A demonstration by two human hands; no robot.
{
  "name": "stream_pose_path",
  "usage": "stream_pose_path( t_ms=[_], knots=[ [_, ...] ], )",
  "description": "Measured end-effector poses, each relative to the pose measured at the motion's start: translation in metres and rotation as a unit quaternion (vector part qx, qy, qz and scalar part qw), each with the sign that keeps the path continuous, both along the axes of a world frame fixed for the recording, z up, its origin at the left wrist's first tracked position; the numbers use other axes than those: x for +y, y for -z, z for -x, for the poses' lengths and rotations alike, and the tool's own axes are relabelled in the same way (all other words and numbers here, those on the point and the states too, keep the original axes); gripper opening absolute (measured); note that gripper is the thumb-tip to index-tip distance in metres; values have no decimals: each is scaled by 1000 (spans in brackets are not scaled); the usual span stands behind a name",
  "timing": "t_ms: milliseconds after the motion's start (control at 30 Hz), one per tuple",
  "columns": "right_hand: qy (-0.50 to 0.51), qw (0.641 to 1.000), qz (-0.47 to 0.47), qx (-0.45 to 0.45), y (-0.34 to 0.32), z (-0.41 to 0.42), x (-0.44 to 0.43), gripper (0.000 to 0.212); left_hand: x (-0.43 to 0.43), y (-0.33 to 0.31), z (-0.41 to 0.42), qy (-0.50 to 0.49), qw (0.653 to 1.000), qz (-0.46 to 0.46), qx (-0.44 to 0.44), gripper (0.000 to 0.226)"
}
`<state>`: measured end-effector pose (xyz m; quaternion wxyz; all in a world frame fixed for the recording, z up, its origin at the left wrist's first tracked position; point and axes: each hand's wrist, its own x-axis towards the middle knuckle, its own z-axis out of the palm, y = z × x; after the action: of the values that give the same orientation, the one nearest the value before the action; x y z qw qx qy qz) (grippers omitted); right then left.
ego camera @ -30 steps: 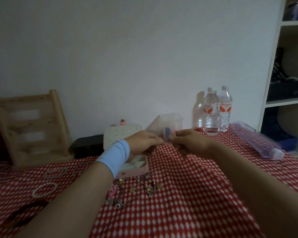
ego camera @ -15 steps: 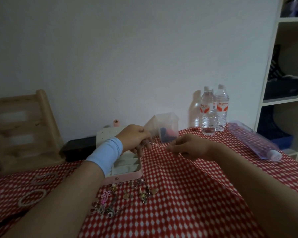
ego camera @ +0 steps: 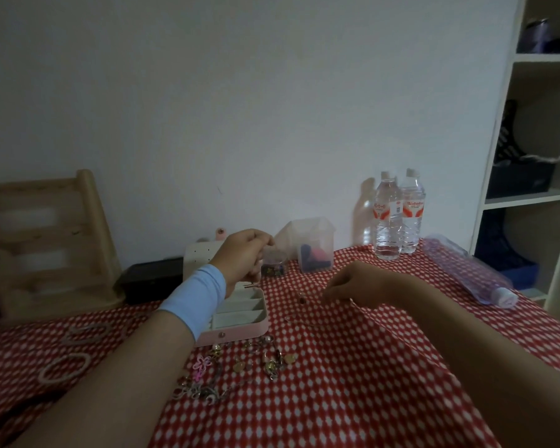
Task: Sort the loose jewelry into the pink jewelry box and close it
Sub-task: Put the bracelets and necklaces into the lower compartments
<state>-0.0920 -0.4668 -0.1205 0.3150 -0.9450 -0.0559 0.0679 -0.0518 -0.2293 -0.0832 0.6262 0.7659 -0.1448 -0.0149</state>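
With curled fingers of the left hand [ego camera: 244,253] just above the open pink jewelry box [ego camera: 240,331], loose jewelry [ego camera: 240,367] nearer, the fine chain [ego camera: 301,299] seemingly pinched between them and the curled right hand [ego camera: 356,282] may slip, knot, or miss the compartments.

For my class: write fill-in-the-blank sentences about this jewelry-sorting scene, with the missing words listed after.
The pink jewelry box stands with its lid ____.
____ water bottles stand by the wall.
The left hand wears a light ____ wristband.
A thin chain hangs between the two ____.
Missing words: open; two; blue; hands.
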Motion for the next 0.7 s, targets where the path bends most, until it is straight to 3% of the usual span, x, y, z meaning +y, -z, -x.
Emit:
stream_pose_path(
  t_ms=[200,300,467,600,700],
  knots=[
    [44,996,-33,-71,-8,-3,-2,19,-13,-9,-4,-14,986,-131,-98,24],
    [56,998,-31,-11,-10,-4,-6,13,-22,-13,-8,-27,988,-103,-109,23],
    [30,993,92,67,-12,-10,-9,18,-30,-18,-13,-15,985,-110,-136,22],
    [49,985,157,-45,-11,-19,-1,23,-40,-19,-24,-4,965,-181,-189,21],
    [38,985,114,-126,-9,-28,11,23,-48,-16,-35,11,952,-226,-208,20]
  ],
)
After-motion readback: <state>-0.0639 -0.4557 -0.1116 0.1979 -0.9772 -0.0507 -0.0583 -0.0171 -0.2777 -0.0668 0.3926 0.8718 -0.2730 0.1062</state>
